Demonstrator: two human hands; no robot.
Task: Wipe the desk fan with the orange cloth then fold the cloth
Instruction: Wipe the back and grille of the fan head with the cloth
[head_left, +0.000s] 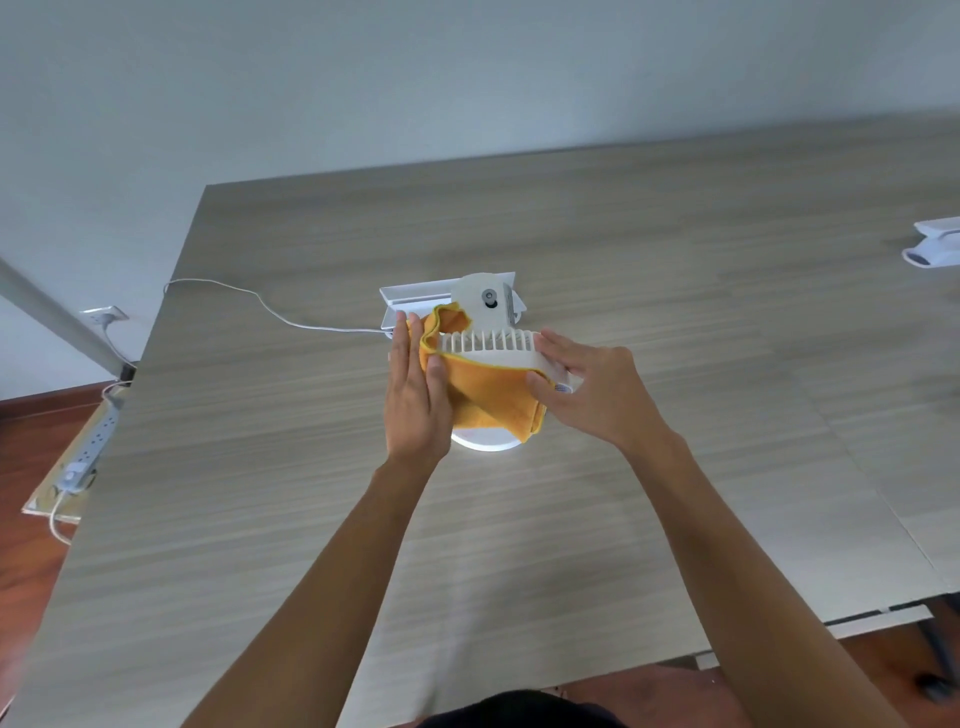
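A white desk fan (493, 345) stands mid-table on a round base (485, 441), its ribbed grille facing up toward me. An orange cloth (488, 395) drapes over the fan's front and left side. My left hand (415, 395) presses the cloth flat against the fan's left side, thumb on the fabric. My right hand (592, 389) grips the fan's right rim, with the thumb touching the cloth's right edge.
A white cable (270, 312) runs from the fan left off the table (675, 260) to a wall socket (104, 314). A white tray-like piece (415, 296) lies behind the fan. Another white device (935, 249) sits at the right edge. A power strip (93, 441) lies on the floor at left.
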